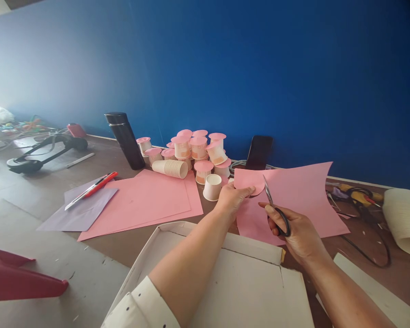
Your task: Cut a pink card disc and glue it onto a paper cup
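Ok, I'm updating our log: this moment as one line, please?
left hand: holding pink paper piece | right hand: holding scissors | nearby: large pink sheet, black phone

At about three o'clock, some fingers of the left hand (234,198) hide under the pink paper (248,180). The black phone (259,151) has its bottom end covered too. Near eleven, front cups block the back cups (184,133), and the print on them is too tiny to read. The picture's edge chops the red plastic thing (17,278) at eight, the sleeve (146,305) at seven, the white box (253,287) at six, and the big cup stack (401,221) past three. The jumble (34,125) toward half past nine is blurry.
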`<action>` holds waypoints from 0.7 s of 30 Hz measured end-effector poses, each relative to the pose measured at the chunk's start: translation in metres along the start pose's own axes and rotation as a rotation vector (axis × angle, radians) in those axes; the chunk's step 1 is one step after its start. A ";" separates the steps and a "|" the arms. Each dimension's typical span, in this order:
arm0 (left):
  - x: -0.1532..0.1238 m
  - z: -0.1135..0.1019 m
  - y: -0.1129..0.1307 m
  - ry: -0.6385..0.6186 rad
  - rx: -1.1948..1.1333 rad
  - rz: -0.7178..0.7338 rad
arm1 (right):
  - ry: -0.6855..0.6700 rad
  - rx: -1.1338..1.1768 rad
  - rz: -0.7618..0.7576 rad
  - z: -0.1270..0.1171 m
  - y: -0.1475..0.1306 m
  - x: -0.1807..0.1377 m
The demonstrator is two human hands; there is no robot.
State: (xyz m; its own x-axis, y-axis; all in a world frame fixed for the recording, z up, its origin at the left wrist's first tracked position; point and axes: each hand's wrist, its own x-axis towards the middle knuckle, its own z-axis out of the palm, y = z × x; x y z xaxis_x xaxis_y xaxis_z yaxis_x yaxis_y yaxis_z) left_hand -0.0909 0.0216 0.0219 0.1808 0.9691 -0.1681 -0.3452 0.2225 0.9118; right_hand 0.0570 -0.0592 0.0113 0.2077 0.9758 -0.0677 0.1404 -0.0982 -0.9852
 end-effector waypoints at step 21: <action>-0.024 0.010 0.011 0.218 0.568 0.575 | 0.081 -0.146 -0.039 -0.002 -0.008 -0.005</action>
State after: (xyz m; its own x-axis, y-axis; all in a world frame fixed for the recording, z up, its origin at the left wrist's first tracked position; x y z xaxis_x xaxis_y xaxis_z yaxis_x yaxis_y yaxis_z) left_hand -0.0904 -0.0001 0.0400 -0.0841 0.9271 0.3652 0.1983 -0.3436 0.9180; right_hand 0.0569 -0.0634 0.0201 0.2759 0.9611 -0.0115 0.2877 -0.0940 -0.9531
